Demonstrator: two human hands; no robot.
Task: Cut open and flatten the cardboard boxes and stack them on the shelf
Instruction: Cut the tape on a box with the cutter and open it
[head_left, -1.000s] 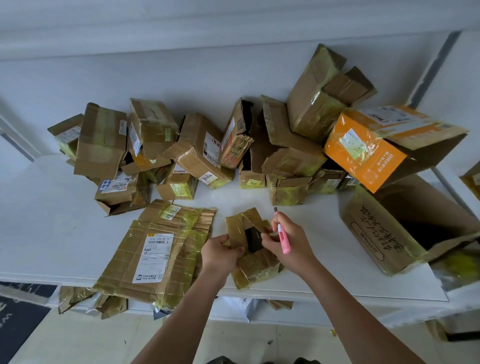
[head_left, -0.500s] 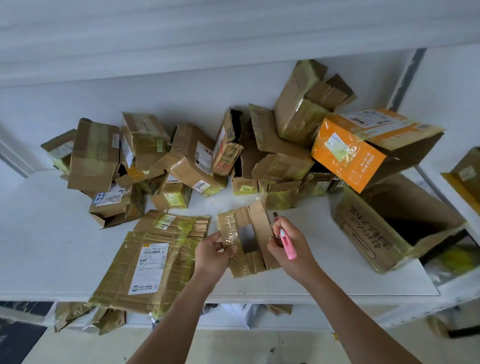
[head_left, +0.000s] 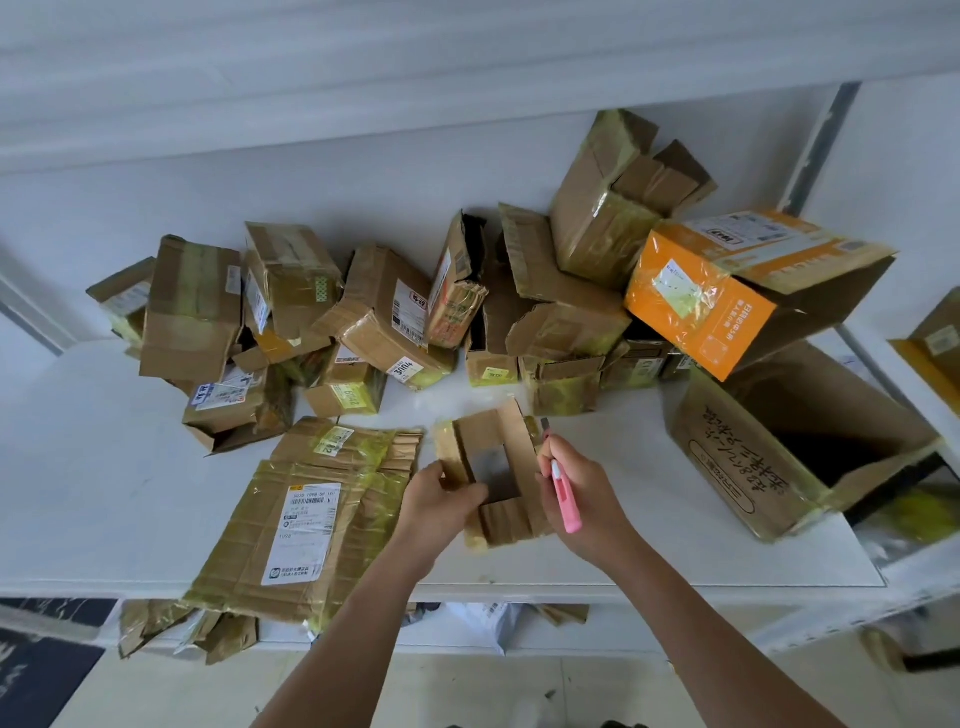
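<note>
- Fingers (head_left: 470, 493) of the left hand (head_left: 441, 512) are curled over the left wall of the small cut box (head_left: 496, 470), gripping it; the thumb side is hidden behind the cardboard.
- Right hand (head_left: 579, 501) has its fingers closed round a pink utility knife (head_left: 563, 499), blade end pointing far, and also bears against the box's right wall.
- Box position: near centre of the white shelf (head_left: 104, 467), between the two hands, both ends open so the shelf surface shows through its middle. Its long axis runs near to far, tilted slightly right.
- Flattened stack (head_left: 306, 519) lies just left of the box, on the left hand's side, overhanging the near edge of the shelf.
- Assessment: the box appears cut but not yet pressed flat. The stack lies leftward of the fingers, so the left hand is the nearer one for carrying it across.
- Uncut boxes (head_left: 374, 322) remain heaped along the far side, with an orange box (head_left: 696, 306) far right and a large open box (head_left: 727, 457) to the right.
- Risk: the exposed blade sits close to the right wall while both hands press.
</note>
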